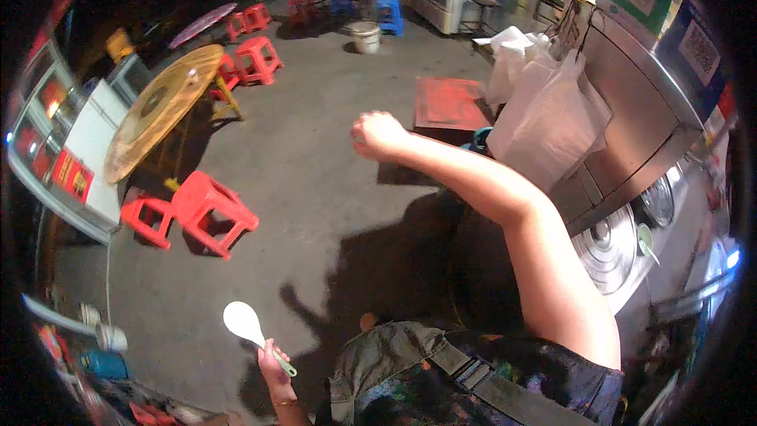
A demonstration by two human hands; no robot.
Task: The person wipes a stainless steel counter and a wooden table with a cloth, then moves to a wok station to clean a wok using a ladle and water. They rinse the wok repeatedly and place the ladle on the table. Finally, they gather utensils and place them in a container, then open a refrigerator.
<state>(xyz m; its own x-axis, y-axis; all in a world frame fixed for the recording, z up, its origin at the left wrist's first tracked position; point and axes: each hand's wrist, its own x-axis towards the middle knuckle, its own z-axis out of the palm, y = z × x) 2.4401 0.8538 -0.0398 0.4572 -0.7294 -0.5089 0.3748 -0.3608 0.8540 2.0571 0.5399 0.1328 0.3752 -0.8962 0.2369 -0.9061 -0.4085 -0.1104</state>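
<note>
Low in the picture, my left hand [273, 361] grips a rice paddle [243, 320] by its pale green handle, the white blade pointing up and away from me. My right arm reaches out across the view. Its right hand [381, 136] is curled into a loose fist over the concrete floor [307, 124], with nothing visible in it; the palm side is hidden. Beyond that forearm, translucent plastic bags [544, 112] hang against a stainless steel cabinet [633, 106]. A red square stool or board [449, 103] is near the right hand.
Red plastic stools [216, 207] stand at left by a round wooden table [165, 106] and a glass-fronted cart [100, 148]. At right, a round metal lid [606, 248] and a green cup [644, 239] rest on a counter. Farther off are a white bucket [365, 37] and a blue stool [390, 15].
</note>
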